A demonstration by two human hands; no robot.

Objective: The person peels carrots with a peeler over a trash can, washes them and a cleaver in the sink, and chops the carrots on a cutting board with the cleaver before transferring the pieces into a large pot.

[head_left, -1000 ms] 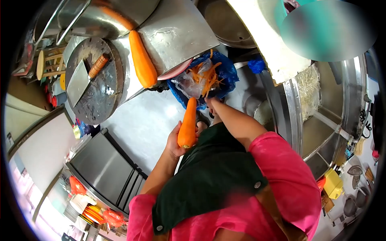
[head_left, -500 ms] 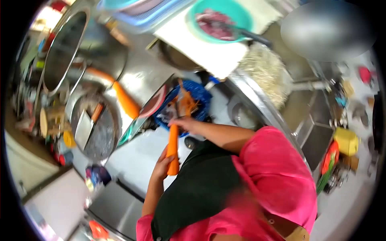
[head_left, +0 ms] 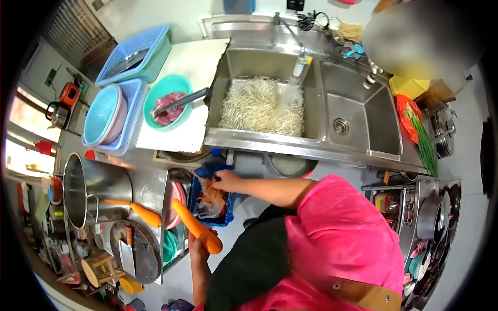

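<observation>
My left hand (head_left: 199, 248) is closed around the lower end of a large peeled carrot (head_left: 194, 225), which slants up and to the left. My right hand (head_left: 227, 181) is apart from the carrot, over a bin lined with a blue bag (head_left: 224, 216). Its fingers are drawn together; what they hold is too small to make out. Orange peelings (head_left: 211, 197) lie in the bin just below that hand. Left of the held carrot, another carrot (head_left: 146, 214) rests on the steel table near a large pot.
A cleaver (head_left: 127, 254) lies on a round chopping board (head_left: 148, 249). Beside it stands a tall steel pot (head_left: 111, 181). Bean sprouts (head_left: 259, 106) fill the left sink basin under a tap. A green bowl of meat (head_left: 187, 114) sits on the white board.
My right hand has gone from the carrot's upper end to above the bin. The carrot, upright before, now tilts to the left. The camera view has swung, bringing the sink into sight.
</observation>
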